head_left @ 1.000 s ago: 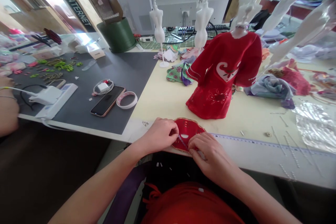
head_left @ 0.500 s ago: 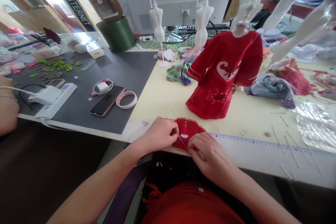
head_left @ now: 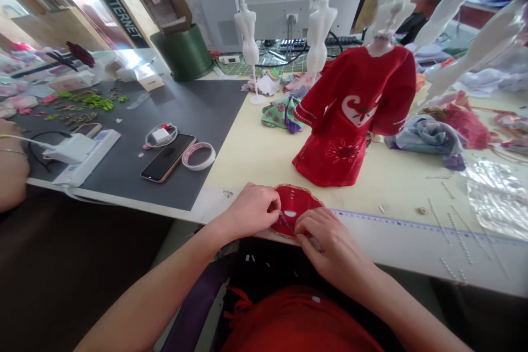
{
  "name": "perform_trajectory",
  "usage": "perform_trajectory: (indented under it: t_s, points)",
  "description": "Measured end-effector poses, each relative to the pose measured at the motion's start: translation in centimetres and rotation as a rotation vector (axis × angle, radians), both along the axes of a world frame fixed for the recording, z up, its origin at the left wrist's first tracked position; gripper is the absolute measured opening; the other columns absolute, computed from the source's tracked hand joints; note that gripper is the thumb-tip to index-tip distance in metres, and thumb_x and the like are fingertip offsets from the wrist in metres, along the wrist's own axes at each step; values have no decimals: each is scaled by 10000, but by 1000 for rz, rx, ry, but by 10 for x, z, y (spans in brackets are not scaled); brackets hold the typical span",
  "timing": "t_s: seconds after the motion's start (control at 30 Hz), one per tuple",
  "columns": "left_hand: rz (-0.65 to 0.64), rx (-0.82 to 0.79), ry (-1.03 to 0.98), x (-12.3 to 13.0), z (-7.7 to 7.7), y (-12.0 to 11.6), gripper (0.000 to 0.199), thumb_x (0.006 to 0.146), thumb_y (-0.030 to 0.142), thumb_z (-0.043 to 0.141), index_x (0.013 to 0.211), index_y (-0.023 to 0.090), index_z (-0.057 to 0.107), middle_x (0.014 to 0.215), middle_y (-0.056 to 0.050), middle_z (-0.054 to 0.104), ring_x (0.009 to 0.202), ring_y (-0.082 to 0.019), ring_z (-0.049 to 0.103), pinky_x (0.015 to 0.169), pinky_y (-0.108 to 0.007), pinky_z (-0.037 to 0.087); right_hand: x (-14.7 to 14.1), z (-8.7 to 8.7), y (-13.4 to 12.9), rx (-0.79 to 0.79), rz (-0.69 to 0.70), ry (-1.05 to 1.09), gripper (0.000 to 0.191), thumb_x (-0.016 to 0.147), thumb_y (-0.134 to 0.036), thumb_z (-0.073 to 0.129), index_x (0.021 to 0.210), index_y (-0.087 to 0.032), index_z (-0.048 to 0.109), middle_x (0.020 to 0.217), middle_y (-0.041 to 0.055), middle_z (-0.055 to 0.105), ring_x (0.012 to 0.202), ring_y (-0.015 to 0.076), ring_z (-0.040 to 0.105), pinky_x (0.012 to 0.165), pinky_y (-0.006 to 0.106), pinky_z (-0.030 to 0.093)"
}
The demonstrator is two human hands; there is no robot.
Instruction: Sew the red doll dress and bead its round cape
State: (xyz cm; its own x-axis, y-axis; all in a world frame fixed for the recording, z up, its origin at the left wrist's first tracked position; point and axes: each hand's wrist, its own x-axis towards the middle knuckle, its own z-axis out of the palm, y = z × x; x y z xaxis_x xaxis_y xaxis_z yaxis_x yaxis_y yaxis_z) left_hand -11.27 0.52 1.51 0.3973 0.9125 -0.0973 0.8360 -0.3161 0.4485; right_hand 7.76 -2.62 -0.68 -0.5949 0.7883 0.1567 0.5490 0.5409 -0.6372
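A small red cloth piece [head_left: 299, 193] with gold beaded edging lies at the table's front edge, a pale oval opening near its middle. Across it slants a thin bluish strand [head_left: 287, 221]; its exact kind is too small to tell. My left hand [head_left: 253, 208] rests at the cloth's left side, thumb and fingers pinched at the strand's upper end. At the lower right, my right hand [head_left: 325, 231] has its fingers curled over the cloth and closed at the strand's other end. The fingertips of both hands are partly hidden.
Behind the cloth stands a red doll dress [head_left: 350, 115] on a form. A long ruler [head_left: 371, 219] runs rightward past several bead strands [head_left: 460, 236]. Tape [head_left: 198, 156], a phone [head_left: 169, 158] and a power strip [head_left: 88, 159] lie left. Another person's arm [head_left: 12, 170] shows far left.
The camera view has shifted very slightly. Both hands and the red cloth keep the same positions.
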Motion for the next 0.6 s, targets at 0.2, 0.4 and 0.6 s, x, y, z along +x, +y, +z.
perform_trajectory:
  t_s: [0.2,0.4,0.6]
  points:
    - [-15,19,2,0,-4,1,127,720,140,523,647,182,619,686,9,668,619,-126,558,715,-269,391,1,0,-1,-10,2,-6,167,845,-69,461,726,-171,519,767,36,579,747,174,491,711,339,385]
    - [-15,29,3,-1,-6,2,114,719,138,534,651,183,614,685,19,663,630,-124,564,743,-275,386,-1,0,0,-2,0,-8,167,844,-69,464,724,-173,518,764,32,578,748,173,499,710,334,384]
    - [3,12,-13,0,-4,1,93,711,135,534,655,181,592,675,20,651,608,-118,542,695,-257,381,-1,0,0,-5,1,-14,167,843,-67,470,722,-173,519,763,32,576,747,173,495,710,332,380]
